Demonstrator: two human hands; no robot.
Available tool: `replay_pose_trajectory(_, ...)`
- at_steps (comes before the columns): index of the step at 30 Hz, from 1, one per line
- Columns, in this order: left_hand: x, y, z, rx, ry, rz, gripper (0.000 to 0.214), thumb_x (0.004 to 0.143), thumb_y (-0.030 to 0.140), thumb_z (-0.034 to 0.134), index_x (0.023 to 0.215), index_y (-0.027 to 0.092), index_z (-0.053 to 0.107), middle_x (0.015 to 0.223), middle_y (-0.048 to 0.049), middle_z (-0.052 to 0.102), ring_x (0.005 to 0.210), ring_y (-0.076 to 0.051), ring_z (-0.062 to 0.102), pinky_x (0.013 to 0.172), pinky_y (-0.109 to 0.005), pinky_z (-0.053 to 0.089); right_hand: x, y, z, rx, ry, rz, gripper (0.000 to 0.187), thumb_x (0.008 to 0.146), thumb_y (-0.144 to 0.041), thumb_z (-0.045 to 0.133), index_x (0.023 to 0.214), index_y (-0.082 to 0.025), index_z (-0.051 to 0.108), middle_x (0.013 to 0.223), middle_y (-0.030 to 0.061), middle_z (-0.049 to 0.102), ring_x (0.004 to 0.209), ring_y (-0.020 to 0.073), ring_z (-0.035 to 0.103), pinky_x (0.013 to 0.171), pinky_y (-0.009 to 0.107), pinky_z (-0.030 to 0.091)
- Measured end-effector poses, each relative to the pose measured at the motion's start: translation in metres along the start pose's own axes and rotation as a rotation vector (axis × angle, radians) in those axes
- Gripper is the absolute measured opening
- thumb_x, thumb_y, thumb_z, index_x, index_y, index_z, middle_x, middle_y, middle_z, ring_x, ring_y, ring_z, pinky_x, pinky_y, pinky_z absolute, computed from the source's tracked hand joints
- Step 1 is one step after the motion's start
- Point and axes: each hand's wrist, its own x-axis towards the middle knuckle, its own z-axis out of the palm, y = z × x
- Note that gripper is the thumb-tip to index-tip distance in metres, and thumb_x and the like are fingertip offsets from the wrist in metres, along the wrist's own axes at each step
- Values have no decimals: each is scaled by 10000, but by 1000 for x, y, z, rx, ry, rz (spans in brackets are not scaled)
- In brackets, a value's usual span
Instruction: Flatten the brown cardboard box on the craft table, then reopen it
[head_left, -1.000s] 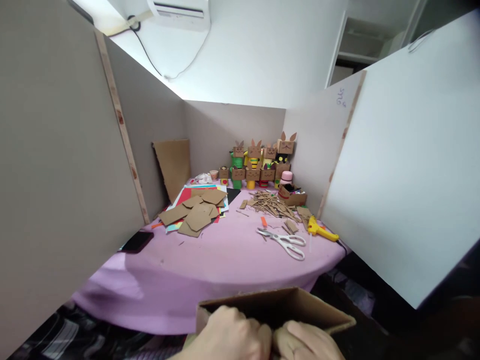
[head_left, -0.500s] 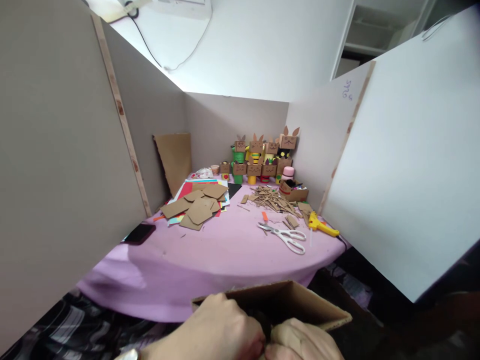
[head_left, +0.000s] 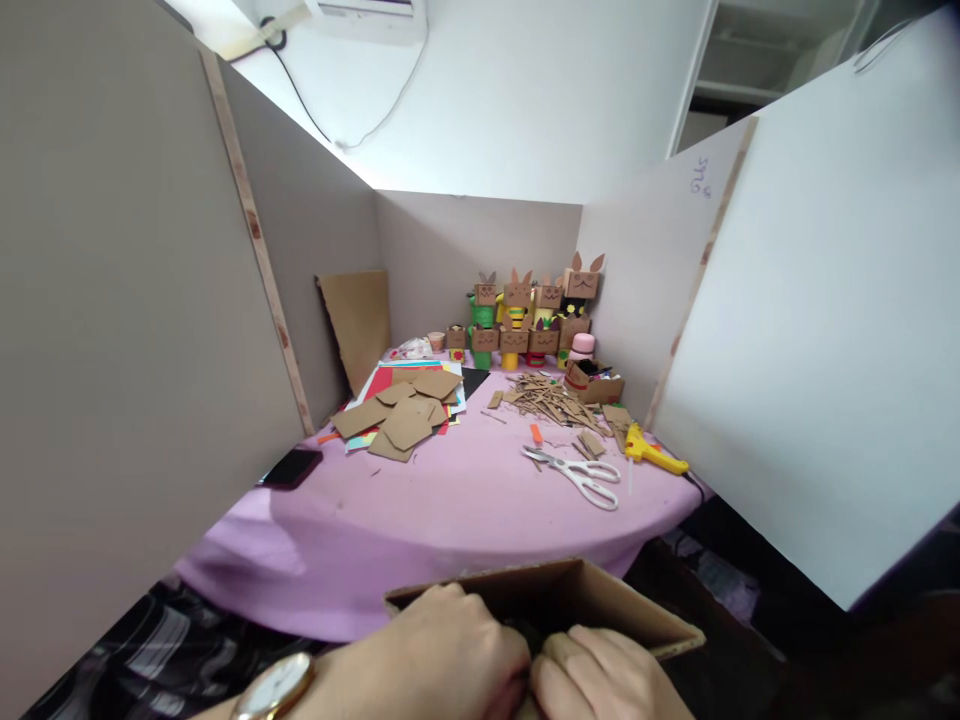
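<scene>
Both hands meet at the bottom edge of the head view, below the near rim of the desk (head_left: 450, 520). The left hand (head_left: 457, 655), with a wristwatch (head_left: 274, 688) on its wrist, is curled with fingers bent over the near left part of a folded cardboard piece (head_left: 600, 605). The right hand (head_left: 607, 680) is likewise closed, its fingers pressed against the left hand at the middle of the cardboard's near side. Both hands grip the cardboard; what lies between the fingertips is hidden.

The cardboard piece forms an open, tent-like shell. Its long axis runs left to right across the view, the right end tilting slightly downward, and its dark hollow faces the person.

On the desk, covered with a purple cloth, a pile of flat cardboard cut-outs (head_left: 401, 415) rests on coloured paper sheets (head_left: 375, 385) at the left. A heap of narrow cardboard strips (head_left: 551, 398) lies right of centre. White-handled scissors (head_left: 581, 475) lie nearer, blades pointing left, with a yellow glue gun (head_left: 652, 452) just to their right. Cardboard rabbit figures (head_left: 536, 315) stand at the back. A black phone (head_left: 292, 467) lies by the left partition (head_left: 112, 300).
</scene>
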Motion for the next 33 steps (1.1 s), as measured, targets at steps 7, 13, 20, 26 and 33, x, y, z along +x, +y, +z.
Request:
replay_pose_trajectory(7,5,-1,10,127,-73,11,138,787,181,527,708,185,640,670,-32,720,501,-258,658,451,-348,497,-8,-2,7,50,-58,26,424,806,-7,349,463,-197,510,386,-29,491,349,107,438,390,266,282)
replay_pose_trajectory(13,6,-5,14,128,-16,-21,125,731,115,514,727,187,617,698,-25,714,532,-279,664,480,-405,534,-4,1,11,73,62,-16,379,741,16,420,433,-178,526,364,-12,453,378,121,379,426,294,233)
replay_pose_trajectory(20,6,-15,11,106,5,-26,78,696,154,562,730,189,623,707,-25,722,553,-274,672,462,-344,490,-5,8,17,105,11,-62,454,839,-38,323,446,-184,496,379,-14,437,390,120,357,439,295,221)
replay_pose_trajectory(26,6,-35,-11,124,3,64,232,807,186,458,704,177,665,672,-53,727,584,-224,683,453,-262,385,9,19,22,242,-288,15,415,894,-196,273,562,-196,522,496,-8,543,450,120,480,449,282,306)
replay_pose_trajectory(33,8,-30,-23,34,-214,-30,293,723,205,465,791,128,739,771,-168,734,634,-305,690,457,-311,383,28,18,22,206,-914,-21,105,707,-292,678,709,-190,655,677,-8,729,543,166,673,344,306,209)
